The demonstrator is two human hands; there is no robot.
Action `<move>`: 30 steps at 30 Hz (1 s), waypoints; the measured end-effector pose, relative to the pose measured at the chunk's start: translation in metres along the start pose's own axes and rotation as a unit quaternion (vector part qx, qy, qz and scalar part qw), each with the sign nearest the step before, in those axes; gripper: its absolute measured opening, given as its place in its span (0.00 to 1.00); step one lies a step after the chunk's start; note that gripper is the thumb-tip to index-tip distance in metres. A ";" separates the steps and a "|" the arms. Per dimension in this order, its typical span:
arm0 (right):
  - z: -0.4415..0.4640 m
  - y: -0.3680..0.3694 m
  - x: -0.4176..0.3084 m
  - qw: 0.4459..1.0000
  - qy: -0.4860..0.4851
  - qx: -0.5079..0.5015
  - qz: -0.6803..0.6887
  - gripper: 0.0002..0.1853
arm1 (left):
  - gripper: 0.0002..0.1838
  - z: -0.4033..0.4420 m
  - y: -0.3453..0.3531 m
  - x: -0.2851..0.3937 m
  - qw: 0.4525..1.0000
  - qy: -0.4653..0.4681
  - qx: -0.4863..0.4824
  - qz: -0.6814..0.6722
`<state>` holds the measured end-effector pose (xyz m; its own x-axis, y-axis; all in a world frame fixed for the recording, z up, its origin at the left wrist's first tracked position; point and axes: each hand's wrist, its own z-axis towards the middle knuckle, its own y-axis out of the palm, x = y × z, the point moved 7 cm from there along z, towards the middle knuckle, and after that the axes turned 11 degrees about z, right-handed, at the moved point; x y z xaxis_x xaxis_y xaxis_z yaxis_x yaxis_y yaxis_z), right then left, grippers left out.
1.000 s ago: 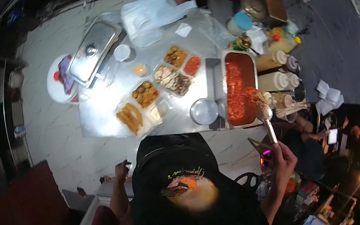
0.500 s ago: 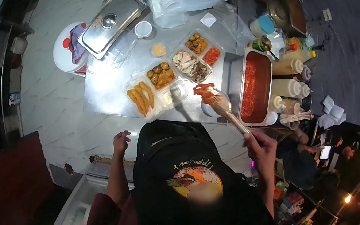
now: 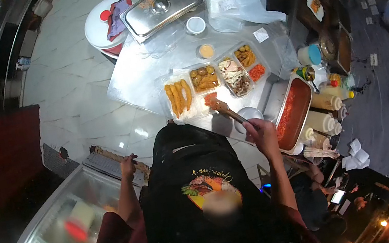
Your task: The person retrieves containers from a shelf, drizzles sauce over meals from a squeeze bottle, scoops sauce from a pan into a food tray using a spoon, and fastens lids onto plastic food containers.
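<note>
My right hand (image 3: 263, 136) is closed around the handle of a wooden-looking spoon (image 3: 229, 112), whose head points left. The spoon's head is over the small front compartment of the left clear food tray (image 3: 182, 119), where red chopped food (image 3: 210, 99) shows. That tray also holds long fried pieces (image 3: 179, 97) and browned potatoes with meat (image 3: 204, 78). Beside it, a second tray (image 3: 237, 94) has sauced meat (image 3: 234, 76), potatoes and red relish (image 3: 257, 72). My left hand (image 3: 129, 166) hangs low, away from the table, fingers loosely bent and apart, holding nothing visible.
Right of my right hand is a deep metal pan (image 3: 301, 111) of red food, with squeeze bottles (image 3: 322, 121) beyond it. A steel lid (image 3: 162, 7), a plastic bag (image 3: 237, 5) and sauce cups (image 3: 206, 51) are at the back. A glass-topped cabinet (image 3: 73, 214) stands at left.
My right hand has moved the spoon left and lowered it from beside the trays to the left tray's front compartment. Red food now shows there. The view has shifted, moving the table rightward.
</note>
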<state>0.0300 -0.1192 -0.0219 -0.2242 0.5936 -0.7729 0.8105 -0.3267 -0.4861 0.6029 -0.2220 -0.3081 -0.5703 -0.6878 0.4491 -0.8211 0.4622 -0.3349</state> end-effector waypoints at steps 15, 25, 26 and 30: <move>0.011 0.010 -0.071 0.974 -0.111 0.004 -0.197 0.12 | 0.19 -0.001 0.052 0.019 0.996 -0.008 -0.070 -0.060; -0.054 -0.082 -0.058 0.999 0.014 0.045 -0.017 0.14 | 0.20 0.035 0.039 0.045 0.986 0.145 -0.032 0.080; -0.069 -0.104 -0.046 0.995 0.030 0.086 0.026 0.15 | 0.20 0.025 0.045 0.056 0.994 0.083 -0.047 0.062; -0.122 -0.182 -0.003 0.964 0.079 0.250 0.054 0.16 | 0.20 0.022 0.050 0.082 0.960 0.217 -0.098 0.145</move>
<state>-0.0509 0.0276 0.1186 -0.0357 0.6286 -0.7769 0.4538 -0.6825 -0.5730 0.5160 -0.2679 -0.3063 -0.6962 -0.2354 0.6781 -0.5906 0.7247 -0.3548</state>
